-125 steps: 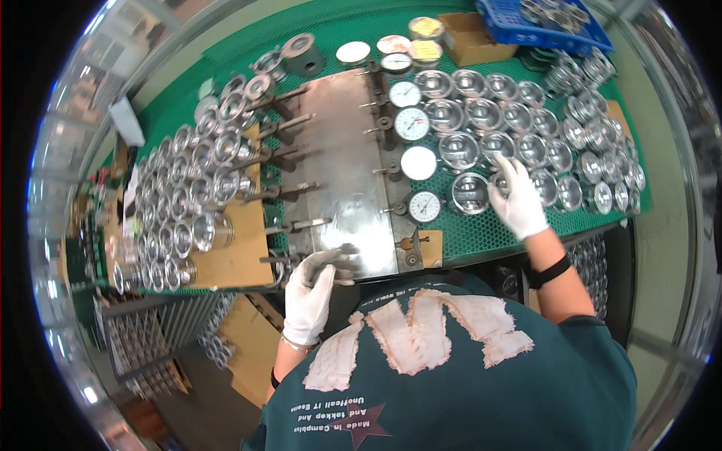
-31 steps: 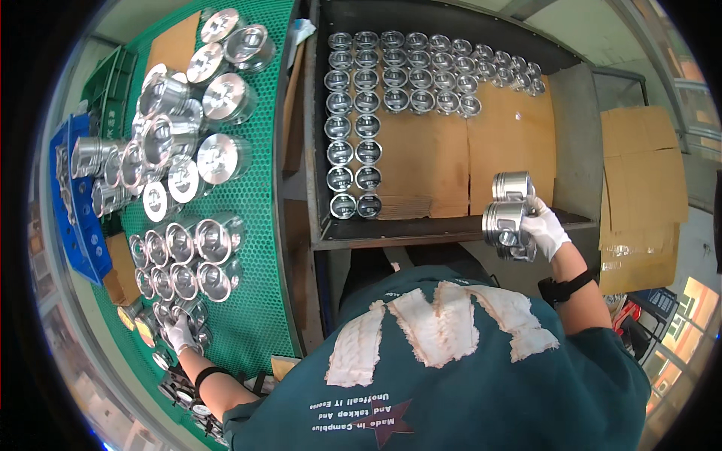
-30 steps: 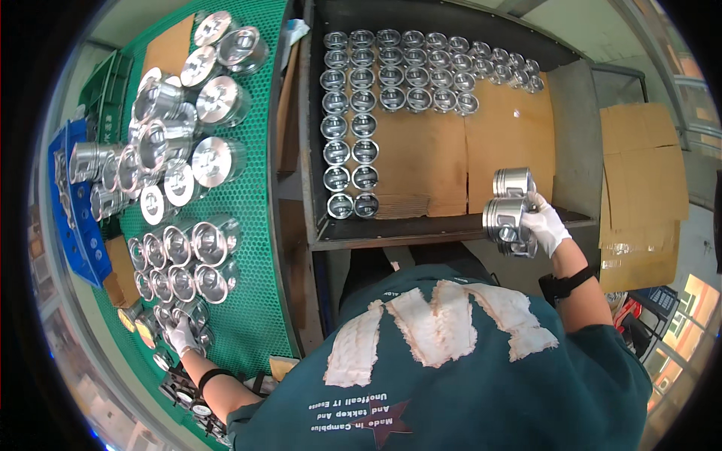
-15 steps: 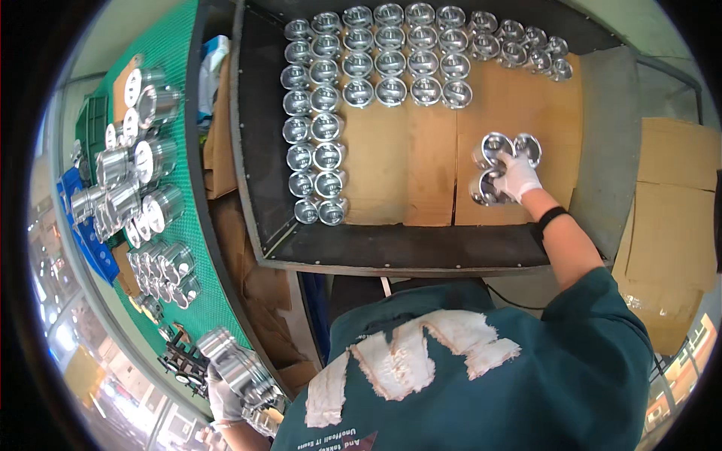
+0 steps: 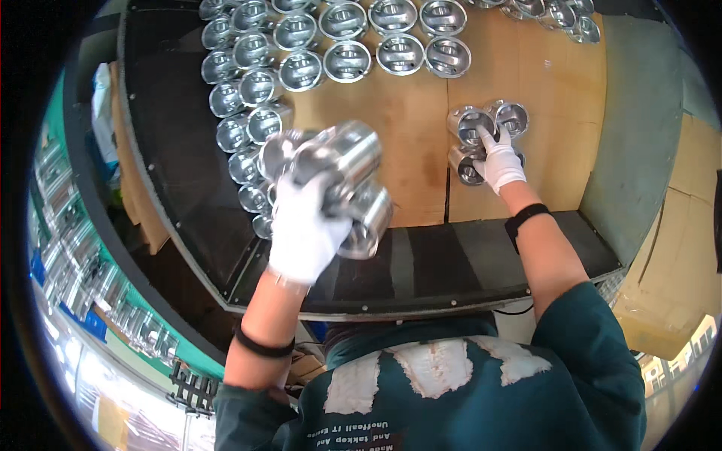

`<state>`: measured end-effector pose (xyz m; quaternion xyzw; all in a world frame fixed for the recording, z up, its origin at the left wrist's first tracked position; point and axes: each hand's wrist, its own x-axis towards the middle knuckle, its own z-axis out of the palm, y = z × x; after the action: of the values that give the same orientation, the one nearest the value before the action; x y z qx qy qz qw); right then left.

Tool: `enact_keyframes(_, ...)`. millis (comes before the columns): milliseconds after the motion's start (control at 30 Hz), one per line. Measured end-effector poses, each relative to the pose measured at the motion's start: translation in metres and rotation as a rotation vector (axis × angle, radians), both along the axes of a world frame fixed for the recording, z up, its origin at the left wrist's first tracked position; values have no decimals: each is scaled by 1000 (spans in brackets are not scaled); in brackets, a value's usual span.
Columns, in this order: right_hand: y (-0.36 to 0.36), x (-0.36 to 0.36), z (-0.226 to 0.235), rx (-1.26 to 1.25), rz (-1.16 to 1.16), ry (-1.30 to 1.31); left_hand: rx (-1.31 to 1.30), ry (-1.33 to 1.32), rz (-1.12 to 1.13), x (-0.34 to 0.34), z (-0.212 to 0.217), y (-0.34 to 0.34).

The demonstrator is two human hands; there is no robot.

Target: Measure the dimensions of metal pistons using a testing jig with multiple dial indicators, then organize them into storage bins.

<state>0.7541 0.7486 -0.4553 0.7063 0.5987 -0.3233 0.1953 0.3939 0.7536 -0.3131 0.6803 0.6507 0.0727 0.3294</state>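
My left hand (image 5: 304,229), in a white glove, is closed around a cluster of shiny metal pistons (image 5: 350,154), held up over the near left part of the box. Motion blurs this bunch, and I cannot make out every piston in it. My gloved right hand (image 5: 500,161) grips a small group of pistons (image 5: 470,124) on the cardboard at the right of the box. Its fingers reach into their hollow ends, with the thumb at the nearer piston (image 5: 468,165). The palm hides part of the group.
Rows of pistons (image 5: 347,62) stand hollow end up along the box's far and left sides. More pistons (image 5: 556,15) are at the far right. A dark wall (image 5: 421,259) bounds the near side. The green bench (image 5: 83,233) at left carries further pistons.
My left hand has come from the green bench to over the box, carrying pistons. My right hand is still at its group. The view has shifted, bringing the box closer.
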Motion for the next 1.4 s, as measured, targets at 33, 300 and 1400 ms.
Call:
enact_keyframes(33, 7, -8, 12, -19, -46, -27, -54, 69, -43, 7, -31, 10)
enact_keyframes(300, -4, -55, 46, 330, 62, 341, -338, 295, -61, 45, -154, 11)
enact_keyframes(1400, 73, -236, -31, 58, 222, 282, 149, 501, -615, -63, -197, 66)
